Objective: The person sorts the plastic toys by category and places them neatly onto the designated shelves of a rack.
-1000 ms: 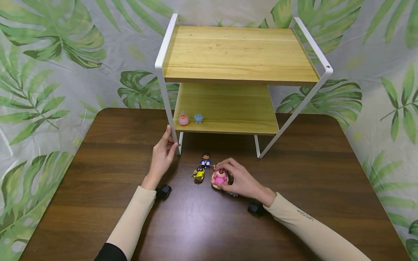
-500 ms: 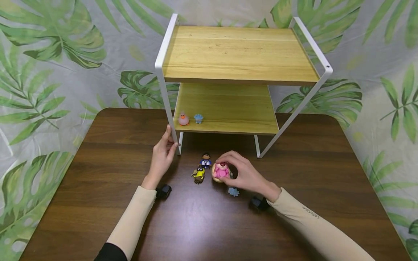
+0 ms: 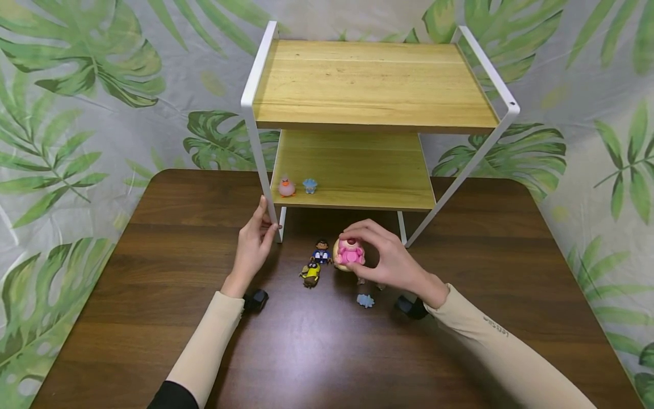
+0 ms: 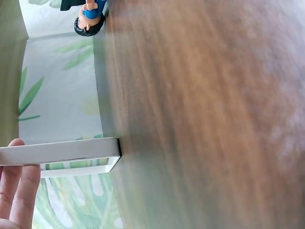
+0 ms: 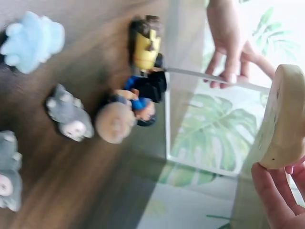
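Note:
A pink bear figurine (image 3: 350,253) with a round cream back (image 5: 285,117) is pinched between the thumb and fingers of my right hand (image 3: 392,260). It is raised off the table, in front of the shelf; the right wrist view shows mostly its pale back. My left hand (image 3: 252,240) grips the white front leg (image 4: 62,151) at the left of the two-tier shelf (image 3: 375,85). A figure in a blue jacket (image 3: 322,253) and a figure in yellow (image 3: 310,274) lie just left of the bear.
A pink duck (image 3: 286,187) and a small blue figure (image 3: 310,186) stand on the lower board's left end. Below my right hand are a light blue piece (image 3: 365,300) and grey figurines (image 5: 69,114). A round beige-headed figure (image 5: 114,123) lies by the blue-jacketed one.
My right hand has lifted the bear figurine and moved it up and slightly right, toward the shelf. The light blue piece has come into view beneath. My left hand stays on the leg.

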The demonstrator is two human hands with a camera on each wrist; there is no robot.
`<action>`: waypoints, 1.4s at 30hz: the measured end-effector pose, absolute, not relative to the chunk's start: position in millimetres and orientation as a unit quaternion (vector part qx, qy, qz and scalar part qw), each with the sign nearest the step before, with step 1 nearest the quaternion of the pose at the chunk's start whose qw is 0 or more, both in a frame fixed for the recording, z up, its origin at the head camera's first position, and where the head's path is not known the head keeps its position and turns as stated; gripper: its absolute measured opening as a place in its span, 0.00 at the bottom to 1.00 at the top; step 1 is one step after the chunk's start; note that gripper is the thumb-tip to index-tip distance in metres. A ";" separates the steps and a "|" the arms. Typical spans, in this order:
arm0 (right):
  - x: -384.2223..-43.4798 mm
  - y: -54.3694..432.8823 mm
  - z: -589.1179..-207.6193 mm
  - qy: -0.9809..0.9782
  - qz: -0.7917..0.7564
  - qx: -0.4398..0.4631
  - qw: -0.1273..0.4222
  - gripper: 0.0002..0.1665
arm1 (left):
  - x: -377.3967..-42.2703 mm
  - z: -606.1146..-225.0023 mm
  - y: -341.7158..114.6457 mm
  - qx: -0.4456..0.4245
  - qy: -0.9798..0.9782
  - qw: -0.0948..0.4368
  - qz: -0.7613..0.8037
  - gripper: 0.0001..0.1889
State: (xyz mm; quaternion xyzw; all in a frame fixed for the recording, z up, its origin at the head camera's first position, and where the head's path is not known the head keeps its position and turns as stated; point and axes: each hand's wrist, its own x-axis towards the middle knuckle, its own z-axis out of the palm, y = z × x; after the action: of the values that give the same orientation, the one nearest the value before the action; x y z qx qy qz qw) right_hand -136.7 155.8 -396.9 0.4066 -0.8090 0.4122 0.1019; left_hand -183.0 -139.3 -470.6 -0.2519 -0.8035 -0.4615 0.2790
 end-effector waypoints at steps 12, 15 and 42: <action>-148.7 157.7 -370.0 -0.808 0.411 0.395 0.146 0.29 | -183.0 -470.9 -139.1 -0.255 -0.802 0.281 -0.461 0.53; -153.6 157.3 -365.5 -0.801 0.414 0.402 0.159 0.28 | -183.0 -471.1 -139.4 -0.253 -0.803 0.279 -0.462 0.53; -189.5 146.4 -348.6 -0.793 0.439 0.387 0.170 0.29 | -183.6 -471.6 -139.6 -0.251 -0.801 0.273 -0.471 0.53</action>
State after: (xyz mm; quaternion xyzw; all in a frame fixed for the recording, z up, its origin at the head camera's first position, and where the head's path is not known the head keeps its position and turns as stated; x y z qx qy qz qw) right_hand -189.5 146.4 -348.6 0.3865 -0.7931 0.4392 0.1696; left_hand -183.6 -139.6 -471.6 -0.2506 -0.8005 -0.4707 0.2735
